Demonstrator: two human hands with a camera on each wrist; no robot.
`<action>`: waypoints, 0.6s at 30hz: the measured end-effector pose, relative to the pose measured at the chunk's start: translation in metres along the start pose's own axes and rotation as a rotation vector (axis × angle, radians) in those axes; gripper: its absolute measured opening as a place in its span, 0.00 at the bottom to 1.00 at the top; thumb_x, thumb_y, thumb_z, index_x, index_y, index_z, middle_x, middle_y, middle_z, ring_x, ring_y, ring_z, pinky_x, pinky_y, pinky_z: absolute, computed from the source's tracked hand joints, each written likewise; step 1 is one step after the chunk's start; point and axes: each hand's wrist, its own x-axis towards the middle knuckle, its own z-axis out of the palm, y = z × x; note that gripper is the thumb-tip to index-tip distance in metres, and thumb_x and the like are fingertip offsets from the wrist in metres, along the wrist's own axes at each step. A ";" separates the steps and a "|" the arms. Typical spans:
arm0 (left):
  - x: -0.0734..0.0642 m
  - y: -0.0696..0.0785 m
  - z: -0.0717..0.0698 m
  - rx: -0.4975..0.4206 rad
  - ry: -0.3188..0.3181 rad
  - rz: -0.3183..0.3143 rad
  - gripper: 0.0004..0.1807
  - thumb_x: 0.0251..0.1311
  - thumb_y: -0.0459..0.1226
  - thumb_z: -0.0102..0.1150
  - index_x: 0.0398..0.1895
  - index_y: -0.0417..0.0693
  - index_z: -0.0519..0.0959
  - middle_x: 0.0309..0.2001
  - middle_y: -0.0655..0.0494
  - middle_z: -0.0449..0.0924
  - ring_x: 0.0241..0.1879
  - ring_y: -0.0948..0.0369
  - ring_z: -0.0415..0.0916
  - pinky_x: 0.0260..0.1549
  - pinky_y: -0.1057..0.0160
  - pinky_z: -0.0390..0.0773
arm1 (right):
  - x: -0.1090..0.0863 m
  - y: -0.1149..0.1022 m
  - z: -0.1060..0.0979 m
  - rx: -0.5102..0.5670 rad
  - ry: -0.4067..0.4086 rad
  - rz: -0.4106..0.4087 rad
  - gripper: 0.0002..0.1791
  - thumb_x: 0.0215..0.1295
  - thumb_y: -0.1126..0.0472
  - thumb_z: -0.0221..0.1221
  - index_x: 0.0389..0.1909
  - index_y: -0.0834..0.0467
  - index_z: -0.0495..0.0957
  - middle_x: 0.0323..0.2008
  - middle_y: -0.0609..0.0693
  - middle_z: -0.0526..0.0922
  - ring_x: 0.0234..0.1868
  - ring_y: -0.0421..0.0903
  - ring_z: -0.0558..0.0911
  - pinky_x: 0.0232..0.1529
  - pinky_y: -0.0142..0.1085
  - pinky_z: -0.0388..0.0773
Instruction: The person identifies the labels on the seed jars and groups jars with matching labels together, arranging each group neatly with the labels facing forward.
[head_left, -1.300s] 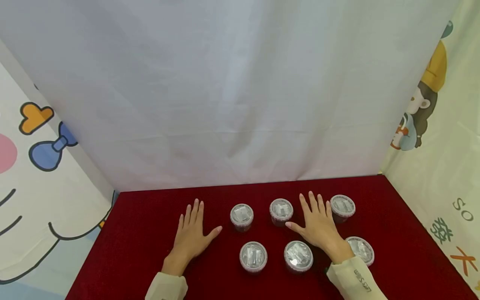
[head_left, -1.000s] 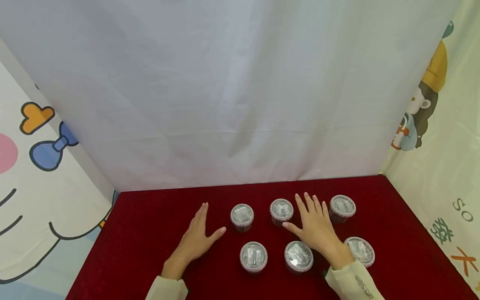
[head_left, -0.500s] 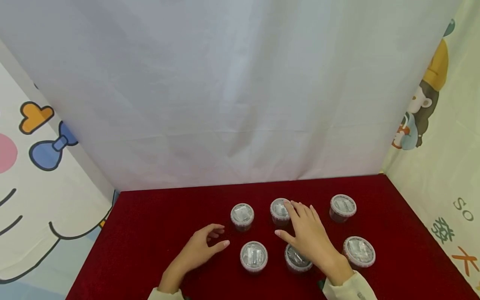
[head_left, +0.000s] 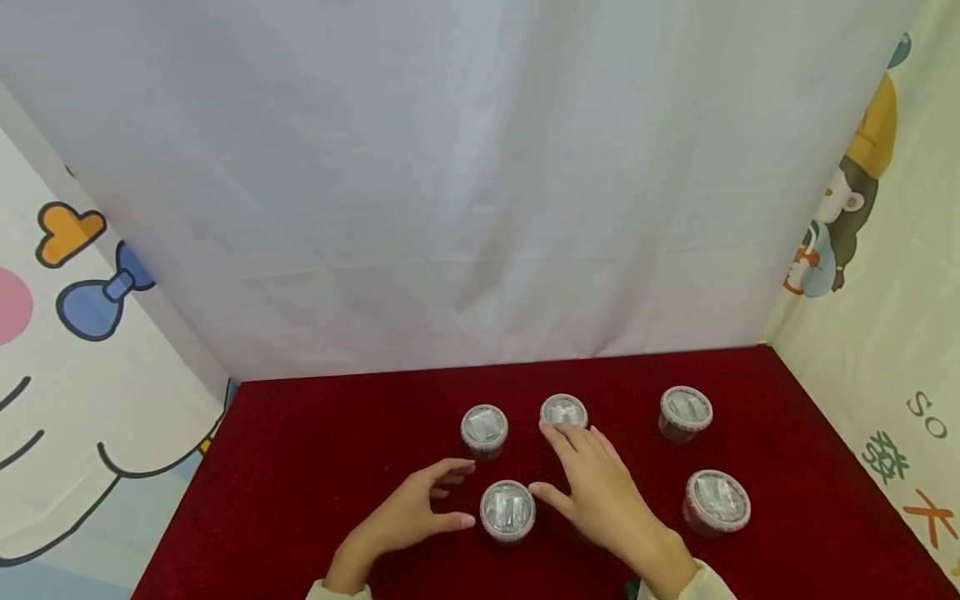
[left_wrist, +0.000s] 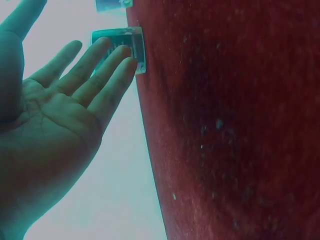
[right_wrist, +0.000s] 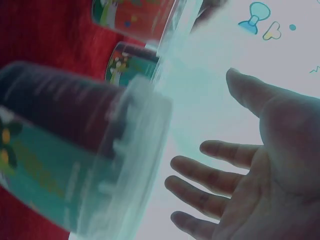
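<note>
Between my two hands stands a round lidded plastic tub [head_left: 507, 511], in the front row in the head view. My left hand [head_left: 412, 510] is just left of it, fingers loosely bent and thumb apart, holding nothing. To its right my right hand [head_left: 596, 492] hovers with fingers spread and its thumb tip close to the lid's edge; contact cannot be made out. That hand covers another front tub, and its fingertips overlap a back tub [head_left: 563, 409]. In the right wrist view, a dark-filled tub with a green label [right_wrist: 55, 160] looms beside the empty right palm [right_wrist: 260, 200].
More lidded tubs stand at the back left [head_left: 483, 427], back right [head_left: 686, 412] and front right [head_left: 717, 502]. One tub has an orange label [right_wrist: 140, 20]. The dark red tabletop [head_left: 315, 442] ends at a pale curtain [head_left: 375, 250], with printed cloth on both sides.
Both hands have left their flat, spread pose and moved inward and nearer, toward the front-left tub. The left fingers have bent. The right hand has come to cover the front-middle tub. The tubs stay put.
</note>
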 end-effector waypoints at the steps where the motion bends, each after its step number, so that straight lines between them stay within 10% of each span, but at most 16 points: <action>1: 0.000 0.000 0.001 -0.008 -0.007 0.001 0.37 0.65 0.39 0.75 0.74 0.38 0.71 0.71 0.41 0.75 0.67 0.40 0.74 0.64 0.39 0.76 | -0.001 -0.002 0.001 0.008 -0.006 -0.004 0.40 0.64 0.51 0.75 0.73 0.64 0.72 0.67 0.62 0.78 0.69 0.62 0.75 0.74 0.62 0.66; 18: 0.010 -0.001 0.019 -0.024 -0.089 0.043 0.42 0.64 0.37 0.76 0.77 0.37 0.66 0.75 0.41 0.70 0.70 0.41 0.72 0.65 0.50 0.79 | -0.014 -0.021 0.020 0.013 -0.096 -0.157 0.40 0.63 0.47 0.75 0.71 0.62 0.75 0.62 0.55 0.82 0.62 0.54 0.81 0.64 0.55 0.77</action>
